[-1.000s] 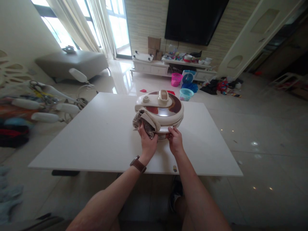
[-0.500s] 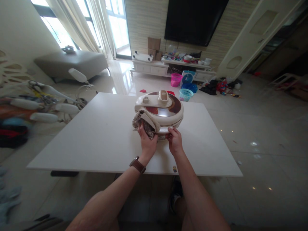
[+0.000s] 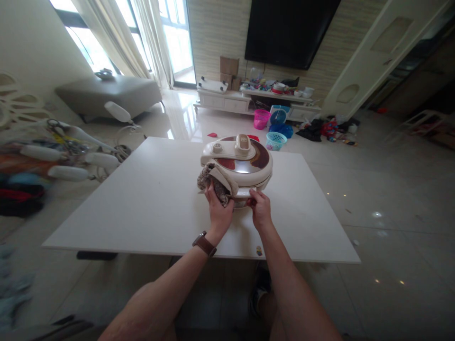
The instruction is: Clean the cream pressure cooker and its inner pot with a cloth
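On the white table (image 3: 149,208) stands a cream pressure cooker (image 3: 249,178) with a brown, glossy lid top and a raised knob. My left hand (image 3: 219,213), with a watch on its wrist, is closed round a bunched brown and beige cloth (image 3: 217,184) pressed against the cooker's front left side. My right hand (image 3: 261,208) grips the cooker's front handle (image 3: 245,192), thumb on top and fingers curled beneath. The cooker's lower body is partly hidden by my hands and the cloth.
Behind the table, a pink basket (image 3: 261,119) and a light blue basket (image 3: 276,141) stand on the tiled floor. A lamp with several white shades (image 3: 67,173) is at the left. A low white cabinet (image 3: 223,102) stands below the television (image 3: 287,33).
The whole view has shifted slightly. My hands, the cloth and the cooker keep nearly the same places relative to one another.
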A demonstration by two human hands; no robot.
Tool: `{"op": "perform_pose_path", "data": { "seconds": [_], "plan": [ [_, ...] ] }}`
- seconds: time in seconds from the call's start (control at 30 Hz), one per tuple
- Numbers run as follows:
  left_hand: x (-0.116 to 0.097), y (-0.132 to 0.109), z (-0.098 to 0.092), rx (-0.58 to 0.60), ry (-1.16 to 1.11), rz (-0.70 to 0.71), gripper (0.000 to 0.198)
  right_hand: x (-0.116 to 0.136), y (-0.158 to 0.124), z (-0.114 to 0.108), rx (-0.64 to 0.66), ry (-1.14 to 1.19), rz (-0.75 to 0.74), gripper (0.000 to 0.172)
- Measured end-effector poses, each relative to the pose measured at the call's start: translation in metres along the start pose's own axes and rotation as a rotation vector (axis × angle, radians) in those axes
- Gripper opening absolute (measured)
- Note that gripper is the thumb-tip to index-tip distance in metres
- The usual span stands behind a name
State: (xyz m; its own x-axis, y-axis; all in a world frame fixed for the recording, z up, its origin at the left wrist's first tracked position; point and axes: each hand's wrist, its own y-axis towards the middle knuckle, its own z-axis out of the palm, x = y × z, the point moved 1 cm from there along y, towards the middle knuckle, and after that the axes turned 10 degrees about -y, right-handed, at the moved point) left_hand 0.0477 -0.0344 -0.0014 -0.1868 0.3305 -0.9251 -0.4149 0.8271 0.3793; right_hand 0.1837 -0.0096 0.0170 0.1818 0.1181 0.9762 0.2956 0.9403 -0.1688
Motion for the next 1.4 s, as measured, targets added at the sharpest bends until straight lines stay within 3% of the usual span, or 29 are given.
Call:
{"op": "perform_pose_path", "data": {
  "seconds": [0.37, 0.5, 0.6, 0.7, 0.83, 0.97, 1.17, 1.27, 1.4],
  "plan": [
    [-0.007, -0.004, 0.002, -0.026, 0.023, -0.012, 0.086, -0.007, -0.023, 0.002, -0.154, -0.049, -0.097, 0.047],
    [-0.008, -0.005, 0.0, 0.026, 0.022, 0.026, 0.086, -0.009, -0.042, -0.003, -0.292, -0.05, -0.121, 0.047],
    [-0.005, 0.006, -0.002, 0.098, -0.011, 0.072, 0.082, -0.012, -0.052, -0.005, -0.317, -0.081, -0.138, 0.049],
    [0.001, 0.025, -0.006, 0.147, -0.054, 0.068, 0.078, -0.015, -0.055, -0.001, -0.287, -0.133, -0.145, 0.053],
    [0.006, 0.042, -0.01, 0.123, -0.104, -0.012, 0.069, -0.016, -0.052, 0.015, -0.262, -0.083, -0.104, 0.059],
    [0.008, 0.043, -0.012, 0.072, -0.167, -0.071, 0.053, -0.014, -0.037, 0.036, -0.178, -0.072, -0.07, 0.061],
    [0.013, 0.035, -0.009, -0.031, -0.301, -0.201, 0.043, -0.006, -0.025, 0.055, 0.062, -0.233, -0.025, 0.055],
    [0.011, 0.031, -0.004, -0.072, -0.321, -0.232, 0.046, 0.006, -0.03, 0.042, -0.068, -0.38, -0.237, 0.048],
    [0.005, 0.022, 0.001, -0.111, -0.345, -0.24, 0.05, 0.024, -0.022, -0.005, -0.464, -0.507, -0.593, 0.029]
  ]
}}
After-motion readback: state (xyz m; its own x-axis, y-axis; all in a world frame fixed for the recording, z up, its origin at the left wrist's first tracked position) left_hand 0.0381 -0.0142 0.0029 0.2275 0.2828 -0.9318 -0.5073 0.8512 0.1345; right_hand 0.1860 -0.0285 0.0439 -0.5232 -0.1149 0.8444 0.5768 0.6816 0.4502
